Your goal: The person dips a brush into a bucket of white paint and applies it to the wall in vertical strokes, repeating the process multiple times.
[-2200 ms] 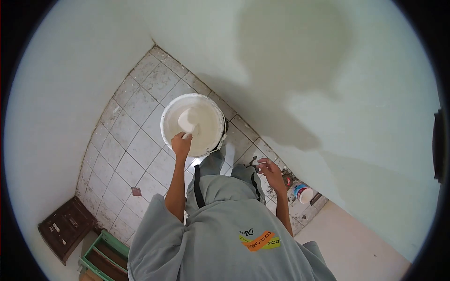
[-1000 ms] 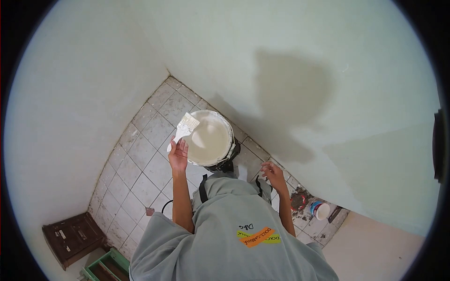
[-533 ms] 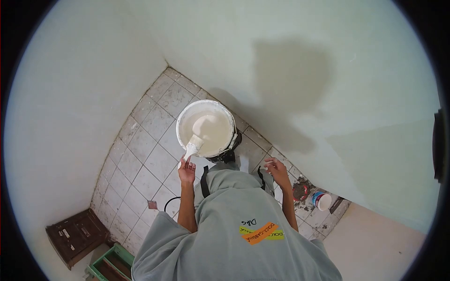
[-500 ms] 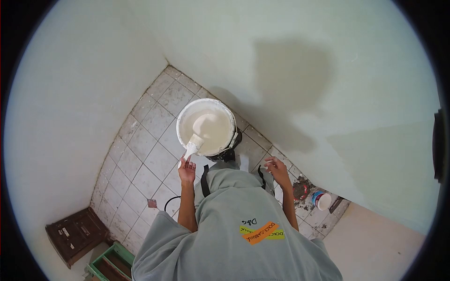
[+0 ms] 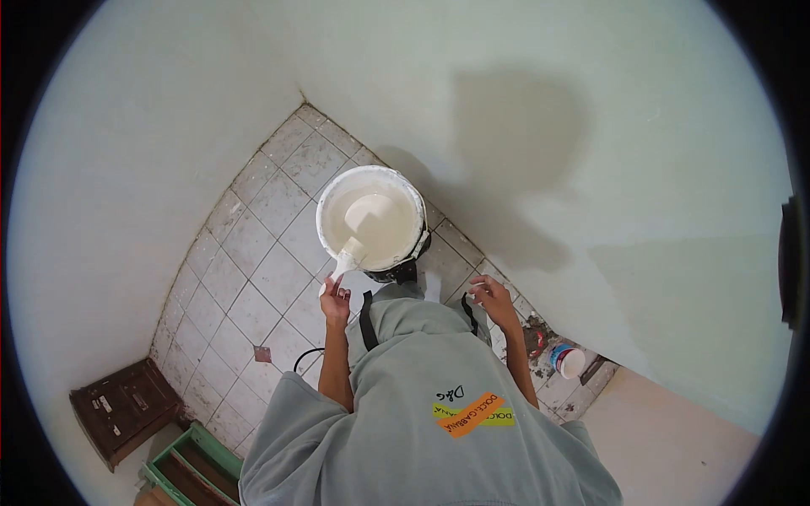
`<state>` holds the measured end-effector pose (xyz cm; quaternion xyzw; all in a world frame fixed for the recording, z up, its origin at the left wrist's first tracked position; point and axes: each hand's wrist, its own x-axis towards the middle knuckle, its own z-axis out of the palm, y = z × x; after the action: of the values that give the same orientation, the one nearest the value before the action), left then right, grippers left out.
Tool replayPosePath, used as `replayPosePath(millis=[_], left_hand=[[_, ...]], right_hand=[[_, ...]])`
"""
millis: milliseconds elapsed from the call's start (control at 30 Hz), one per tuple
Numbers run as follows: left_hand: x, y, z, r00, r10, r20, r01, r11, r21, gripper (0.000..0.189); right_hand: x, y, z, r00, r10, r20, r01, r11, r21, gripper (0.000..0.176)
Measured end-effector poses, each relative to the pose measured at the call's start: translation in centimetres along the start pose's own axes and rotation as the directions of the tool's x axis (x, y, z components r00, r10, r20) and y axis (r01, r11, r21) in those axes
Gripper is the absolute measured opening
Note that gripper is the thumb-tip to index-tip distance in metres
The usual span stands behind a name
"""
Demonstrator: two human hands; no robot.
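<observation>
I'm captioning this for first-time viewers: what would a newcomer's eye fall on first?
Probably the white bucket of cream paint near the middle, with the left hand holding a paintbrush at its near edge. Next, the big dark shadow on the wall at upper right. Then the crossed orange and yellow-green strips on the grey shirt, low in the view.

And there's the bucket [image 5: 371,171], upper centre, brush [image 5: 346,255] across its lower-left rim; case [image 5: 118,417] lower left, open box [image 5: 173,445] just beside it, tub [image 5: 558,356] lower right!
</observation>
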<state>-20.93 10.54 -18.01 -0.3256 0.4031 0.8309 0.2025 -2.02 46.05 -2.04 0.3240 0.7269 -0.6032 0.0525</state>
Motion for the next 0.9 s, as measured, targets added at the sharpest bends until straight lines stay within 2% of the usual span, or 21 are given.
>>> replayPosePath(millis=[67,167,267,400,467,567,667,767,867,900], left_hand=[[-0.1,0.0,0.0,0.998,0.018,0.063,-0.014,0.998,-0.064,0.046],[-0.1,-0.4,-0.1,0.998,-0.033,-0.062,0.033,0.999,-0.007,0.048],[0.3,-0.3,-0.8,1.000,-0.022,0.015,0.022,0.998,-0.055,0.045],[-0.4,-0.1,-0.1,0.998,-0.040,-0.050,0.037,0.998,-0.050,0.040],[0.0,-0.2,-0.3,0.995,-0.047,-0.091,0.045,0.999,-0.017,0.038],[-0.7,0.3,0.5,0.999,-0.046,-0.028,0.044,0.997,-0.059,0.038],[-0.8,0.1,0.9,0.992,-0.053,-0.116,0.050,0.998,-0.027,0.038],[0.3,-0.2,0.0,0.998,-0.050,-0.048,0.046,0.995,-0.092,0.040],[1.2,0.3,0.1,0.975,-0.114,0.191,0.160,0.955,-0.249,0.046],[0.7,0.7,1.2,0.982,-0.101,0.161,0.141,0.955,-0.261,0.045]], right_hand=[[0.4,0.7,0.2,0.999,-0.036,-0.033,0.038,0.998,0.050,0.025],[0.4,0.4,0.5,0.999,-0.030,-0.026,0.031,0.998,0.058,0.025],[0.8,-0.6,0.4,0.999,-0.027,0.020,0.027,1.000,0.010,0.025],[0.4,-2.0,0.5,0.999,0.036,0.025,-0.037,0.999,0.019,0.026],[0.8,-0.5,0.8,0.999,-0.005,0.034,0.003,0.999,0.033,0.026],[0.6,-1.1,0.6,1.000,-0.016,0.021,0.015,0.999,0.039,0.026],[0.5,-0.7,0.6,0.999,-0.026,0.020,0.026,0.999,0.029,0.026],[0.5,-0.5,0.6,1.000,-0.015,0.026,0.015,1.000,0.003,0.025],[0.4,0.5,0.6,0.999,-0.035,-0.006,0.035,0.999,0.032,0.025],[0.5,0.8,0.8,0.998,-0.051,-0.021,0.052,0.997,0.052,0.026]])
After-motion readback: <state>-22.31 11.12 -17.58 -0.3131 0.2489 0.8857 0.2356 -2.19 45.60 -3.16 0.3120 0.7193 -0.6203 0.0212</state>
